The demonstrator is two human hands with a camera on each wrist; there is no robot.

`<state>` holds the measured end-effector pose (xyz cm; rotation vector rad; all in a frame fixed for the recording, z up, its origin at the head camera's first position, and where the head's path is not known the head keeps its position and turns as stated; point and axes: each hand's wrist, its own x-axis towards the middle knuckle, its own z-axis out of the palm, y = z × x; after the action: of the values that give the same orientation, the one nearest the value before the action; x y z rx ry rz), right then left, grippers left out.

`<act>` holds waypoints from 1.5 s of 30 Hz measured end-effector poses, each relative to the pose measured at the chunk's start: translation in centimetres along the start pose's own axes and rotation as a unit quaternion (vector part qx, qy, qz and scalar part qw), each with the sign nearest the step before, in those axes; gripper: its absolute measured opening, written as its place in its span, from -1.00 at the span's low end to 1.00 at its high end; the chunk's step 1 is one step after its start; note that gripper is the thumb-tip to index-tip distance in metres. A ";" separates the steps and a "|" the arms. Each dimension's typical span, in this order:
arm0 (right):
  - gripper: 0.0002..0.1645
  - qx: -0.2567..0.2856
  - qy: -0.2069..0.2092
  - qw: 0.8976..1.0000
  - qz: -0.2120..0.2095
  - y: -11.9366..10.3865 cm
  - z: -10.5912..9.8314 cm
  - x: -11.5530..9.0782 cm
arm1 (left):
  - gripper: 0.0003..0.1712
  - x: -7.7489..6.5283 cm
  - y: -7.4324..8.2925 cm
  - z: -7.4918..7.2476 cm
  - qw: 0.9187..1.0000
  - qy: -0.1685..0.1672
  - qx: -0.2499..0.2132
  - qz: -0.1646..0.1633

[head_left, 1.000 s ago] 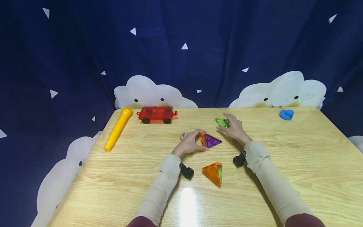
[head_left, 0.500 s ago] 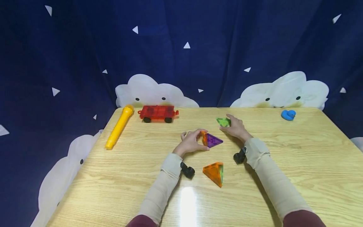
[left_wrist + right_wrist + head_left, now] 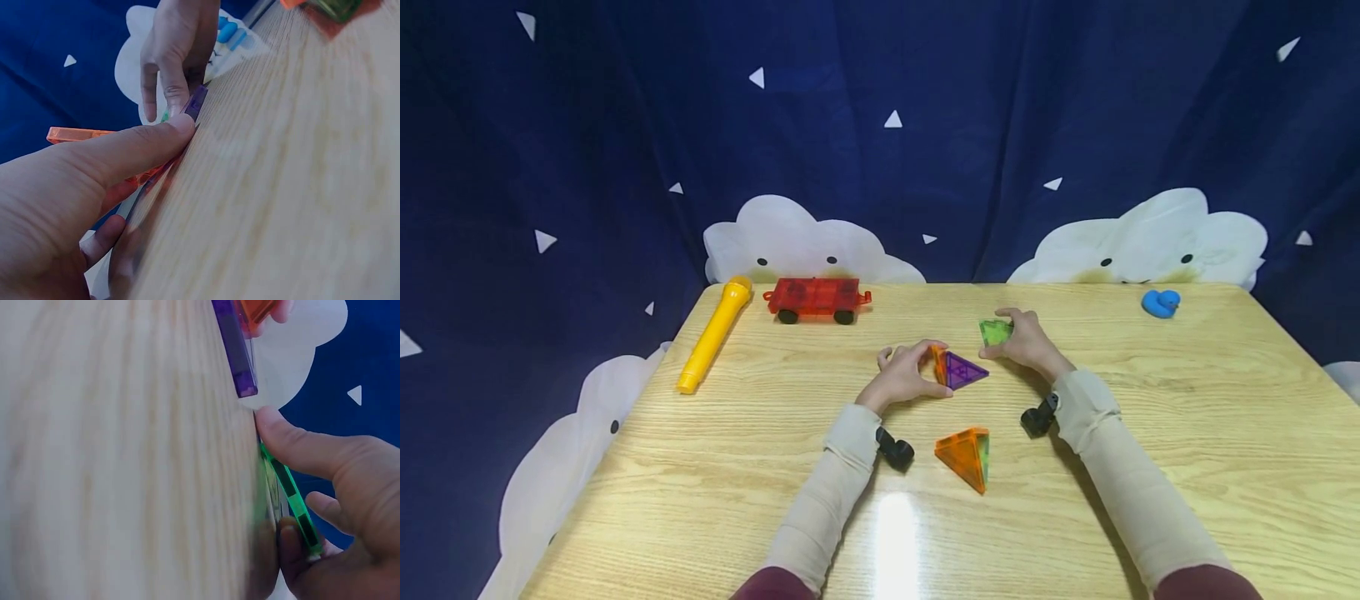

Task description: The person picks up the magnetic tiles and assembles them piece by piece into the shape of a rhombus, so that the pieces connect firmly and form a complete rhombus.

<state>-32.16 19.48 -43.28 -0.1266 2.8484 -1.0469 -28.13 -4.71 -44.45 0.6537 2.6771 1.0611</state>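
With thumb and fingers, my left hand (image 3: 901,379) grips an orange magnetic tile (image 3: 939,365) that stands up from the table. A purple triangular magnetic tile (image 3: 966,372) lies flat against its right side, pointing right. My right hand (image 3: 1032,343) pinches a green triangular magnetic tile (image 3: 996,332) just beyond the purple one. The right wrist view shows that green tile (image 3: 294,497) tilted, one edge raised between thumb and fingers, close over the wood. Nearer the person sits a pyramid (image 3: 961,460) of orange and green tiles.
A red wheeled car base (image 3: 815,298) stands at the back left, beside a yellow toy microphone (image 3: 715,335). At the back right is a blue toy duck (image 3: 1161,304). Behind the wooden table (image 3: 1150,433) hangs a dark blue curtain (image 3: 955,150) with clouds.
My right hand has drawn the green tile slightly toward the person and right, and the tile has turned and tilted. My left hand keeps its grip in place.
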 end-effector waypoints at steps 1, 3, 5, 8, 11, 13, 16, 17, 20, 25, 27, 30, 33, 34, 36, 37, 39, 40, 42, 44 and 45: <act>0.05 0.004 -0.002 1.000 0.002 0.0 0.0 -0.1 | -0.17 0.0 0.0 0.0 1.000 0.000 0.000 -0.001; 0.05 0.010 -0.007 1.000 0.005 0.2 -0.1 -0.3 | -0.17 0.0 0.0 0.0 1.000 0.000 0.001 -0.002; 0.03 0.023 -0.011 1.000 0.012 0.4 -0.1 -0.5 | -0.17 0.0 0.1 0.0 1.000 0.000 0.002 -0.001; 0.01 0.057 -0.019 0.998 0.017 0.8 -0.2 -0.8 | -0.17 -0.1 0.2 -0.1 1.000 0.001 0.003 -0.001; -0.04 0.100 -0.017 0.995 0.010 1.0 -0.1 -1.0 | -0.17 -0.1 0.2 -0.1 1.000 0.000 0.004 -0.002; -0.07 0.129 -0.010 0.992 -0.009 1.2 0.0 -1.2 | -0.17 -0.1 0.3 -0.1 1.000 0.000 0.005 -0.004; -0.11 0.170 -0.001 0.985 -0.028 1.4 0.2 -1.5 | -0.17 -0.1 0.3 -0.1 1.000 0.001 0.005 -0.005; -0.12 0.184 -0.001 0.982 -0.031 1.5 0.2 -1.6 | -0.17 0.0 0.3 0.0 1.000 0.001 0.005 -0.005; -0.11 0.217 -0.002 0.976 -0.031 1.7 0.3 -2.0 | -0.16 0.0 0.3 0.1 1.000 0.001 0.004 -0.005; -0.16 0.263 -0.011 0.964 -0.034 1.7 0.4 -2.9 | -0.15 -0.1 0.3 0.1 1.000 -0.002 0.002 -0.003; -0.20 0.274 -0.016 0.961 -0.041 1.6 0.4 -3.0 | -0.15 -0.2 0.3 0.0 1.000 -0.003 0.002 -0.003; -0.27 0.268 -0.027 0.962 -0.053 1.5 0.2 -3.1 | -0.15 -0.1 0.2 -0.1 1.000 -0.002 0.005 -0.004; -0.33 0.249 -0.037 0.966 -0.059 1.2 0.1 -3.0 | -0.14 -0.1 0.2 -0.1 1.000 -0.002 0.007 -0.005; -0.34 0.244 -0.039 0.967 -0.062 1.1 0.1 -2.9 | -0.14 -0.1 0.1 -0.1 1.000 -0.001 0.007 -0.006; -0.35 0.235 -0.039 0.969 -0.066 0.8 0.1 -2.9 | -0.15 -0.1 0.1 -0.1 1.000 0.000 0.008 -0.007; -0.35 0.231 -0.039 0.970 -0.070 0.7 0.1 -2.9 | -0.15 -0.1 0.1 -0.1 1.000 0.001 0.008 -0.007; -0.34 0.219 -0.039 0.972 -0.077 0.4 0.0 -3.0 | -0.15 0.0 0.1 -0.1 1.000 0.001 0.009 -0.007; -0.34 0.210 -0.039 0.973 -0.082 0.2 0.0 -3.0 | -0.15 0.0 0.1 0.0 1.000 0.001 0.010 -0.006; -0.34 0.189 -0.039 0.977 -0.094 -0.2 -0.1 -3.2 | -0.15 0.1 0.0 0.0 1.000 0.000 0.011 -0.004; -0.34 0.164 -0.036 0.980 -0.107 -0.6 -0.2 -3.3 | -0.15 0.1 0.0 0.0 1.000 -0.001 0.012 -0.003; -0.34 0.150 -0.034 0.981 -0.115 -0.8 -0.2 -3.4 | -0.15 0.1 0.0 0.1 1.000 -0.001 0.013 -0.002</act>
<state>-28.82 19.39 -42.43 -0.4650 2.6215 -1.4719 -28.18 -4.64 -44.50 0.6531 2.6938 1.0266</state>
